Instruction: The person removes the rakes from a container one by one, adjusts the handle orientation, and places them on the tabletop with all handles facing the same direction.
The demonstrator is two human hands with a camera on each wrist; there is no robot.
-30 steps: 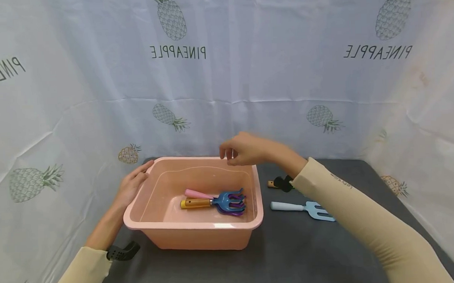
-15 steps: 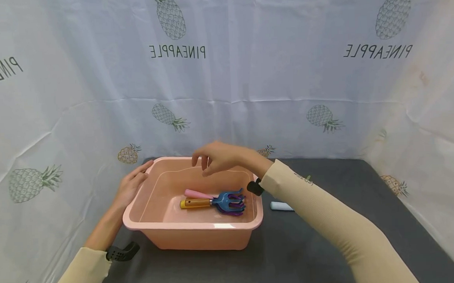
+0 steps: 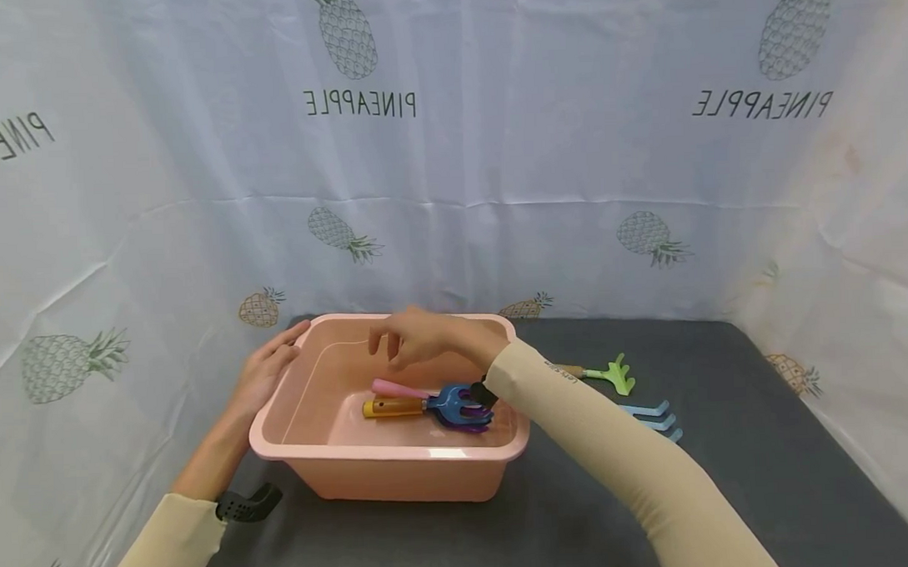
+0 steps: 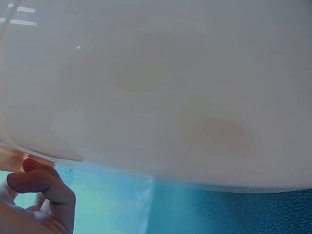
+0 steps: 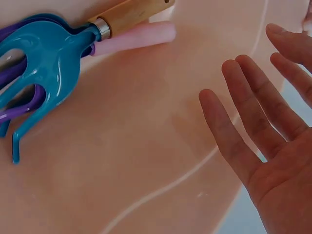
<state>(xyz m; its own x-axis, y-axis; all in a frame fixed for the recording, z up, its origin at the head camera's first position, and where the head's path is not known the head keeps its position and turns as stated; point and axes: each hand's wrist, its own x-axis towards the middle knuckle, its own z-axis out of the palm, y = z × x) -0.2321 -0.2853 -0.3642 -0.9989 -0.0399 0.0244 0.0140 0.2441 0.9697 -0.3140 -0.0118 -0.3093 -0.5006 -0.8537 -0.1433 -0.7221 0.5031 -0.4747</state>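
A pink plastic basin (image 3: 401, 477) stands on the dark table. At its left rim my left hand (image 3: 265, 373) holds on, and the left wrist view shows those curled fingers (image 4: 53, 190) against the edge. My right hand (image 3: 414, 335) hovers over the far part of the basin, holding nothing. Seen from the right wrist, its fingers (image 5: 243, 102) are spread and fairly straight. Inside the basin lies a blue hand rake (image 3: 452, 404) with a wooden, yellow-ended handle. Under it is a purple hand rake with a pink handle (image 5: 141, 39), partly covered.
Right of the basin, a green hand rake (image 3: 618, 374) with a wooden handle lies on the table (image 3: 728, 391). Nearer is a light blue hand rake (image 3: 646, 409), its handle hidden behind my right sleeve (image 3: 618, 453). A pineapple-print curtain (image 3: 450, 167) surrounds the back and sides.
My right hand has moved left and down from above the basin's far right corner to over its inside. The left hand has stayed at the rim, and the rakes in the basin lie as before.
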